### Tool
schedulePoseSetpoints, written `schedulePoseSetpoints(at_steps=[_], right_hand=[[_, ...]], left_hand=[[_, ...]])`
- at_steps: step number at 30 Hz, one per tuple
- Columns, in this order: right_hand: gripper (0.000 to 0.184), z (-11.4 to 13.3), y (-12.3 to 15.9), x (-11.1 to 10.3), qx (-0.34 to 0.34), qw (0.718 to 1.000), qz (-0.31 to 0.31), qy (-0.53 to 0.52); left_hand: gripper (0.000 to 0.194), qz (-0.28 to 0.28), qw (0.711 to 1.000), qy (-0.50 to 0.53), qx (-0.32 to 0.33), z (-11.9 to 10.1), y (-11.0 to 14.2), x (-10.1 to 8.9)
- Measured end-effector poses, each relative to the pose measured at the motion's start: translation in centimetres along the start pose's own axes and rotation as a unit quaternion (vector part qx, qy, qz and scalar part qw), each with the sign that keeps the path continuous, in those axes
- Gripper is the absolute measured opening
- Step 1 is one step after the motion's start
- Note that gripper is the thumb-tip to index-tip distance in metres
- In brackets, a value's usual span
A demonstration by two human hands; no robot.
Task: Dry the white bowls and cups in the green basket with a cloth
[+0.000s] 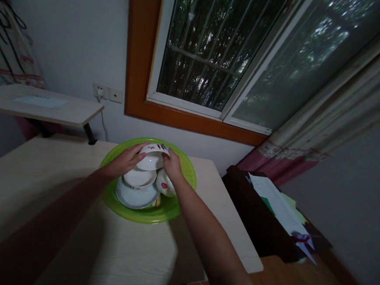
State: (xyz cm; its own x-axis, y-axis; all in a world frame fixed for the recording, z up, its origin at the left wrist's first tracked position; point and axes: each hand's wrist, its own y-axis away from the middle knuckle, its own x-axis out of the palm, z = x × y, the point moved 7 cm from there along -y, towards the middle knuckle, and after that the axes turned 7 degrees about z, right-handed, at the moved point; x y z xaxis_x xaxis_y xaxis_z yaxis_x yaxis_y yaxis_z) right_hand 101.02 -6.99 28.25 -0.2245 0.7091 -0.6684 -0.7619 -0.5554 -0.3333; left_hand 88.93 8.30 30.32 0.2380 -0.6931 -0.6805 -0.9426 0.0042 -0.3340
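A white bowl with red and dark marks (152, 160) is tilted over a green plastic basin (144, 218), its inside facing me. My left hand (127, 158) grips its left side, and my right hand (172, 164) has hold of the right rim. Below it, another white bowl (139, 179) sits on a white plate (136, 198) inside the basin. To the right, partly hidden by my right wrist, is a white dish with a red flower (164, 185). A small yellowish thing (156, 200) lies by the plate; its kind is unclear.
The basin stands on a pale wooden table (128, 252), near the wall and window (210, 52). A raised shelf (48, 109) with a paper sheet is at the left. Right of the table, a dark cabinet (256, 213) carries papers (277, 206).
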Motion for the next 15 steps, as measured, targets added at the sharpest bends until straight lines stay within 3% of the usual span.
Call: schedulePoseSetpoints(at_steps=[7, 15], right_hand=[[0.027, 0.2, 0.3, -0.2, 0.003, 1.000, 0.004, -0.018], [0.032, 0.8, 0.4, -0.3, -0.023, 1.000, -0.002, -0.009]], left_hand=[[0.057, -0.026, 0.998, 0.051, -0.006, 0.4, 0.0, -0.3], [0.054, -0.011, 0.997, 0.082, -0.002, 1.2, 0.0, 0.1]])
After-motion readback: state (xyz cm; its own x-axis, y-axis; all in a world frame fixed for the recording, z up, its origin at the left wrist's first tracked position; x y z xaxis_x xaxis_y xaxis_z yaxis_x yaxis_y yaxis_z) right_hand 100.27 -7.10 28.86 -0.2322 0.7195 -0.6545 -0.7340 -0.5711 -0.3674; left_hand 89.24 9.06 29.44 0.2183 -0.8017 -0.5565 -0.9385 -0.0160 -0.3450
